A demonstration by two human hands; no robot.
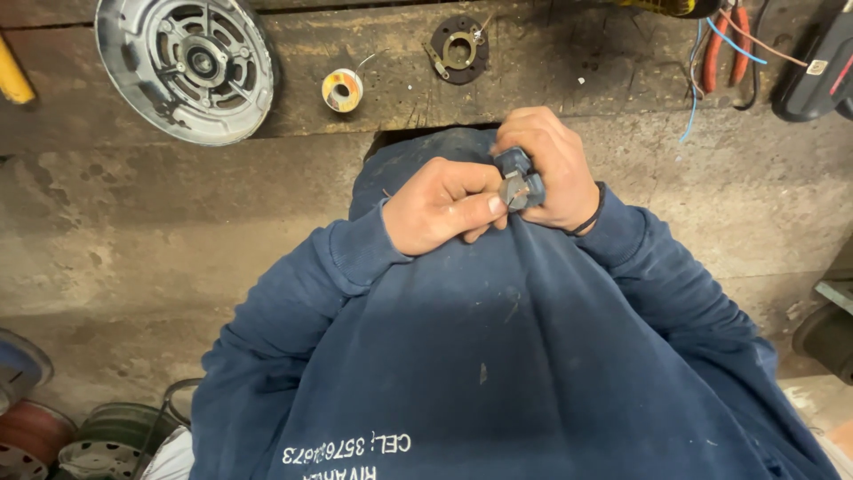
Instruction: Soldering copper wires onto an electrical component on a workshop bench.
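Worn wooden bench (pixel 577 80) with fan housing (pixel 187 67), solder spool (pixel 342 90), black ring plate (pixel 458 49), pliers (pixel 727 49).

My one camera sits on my head and looks almost straight down my chest, so my blue sweatshirt (pixel 498 356) fills the lower half of the frame and my two hands, the left hand (pixel 442 206) and the right hand (pixel 551 169), meet close under the lens just above the centre. Beyond them, along the top edge, the view reaches the worn wooden bench (pixel 551 80), with the concrete floor (pixel 133 240) farther below at middle left.
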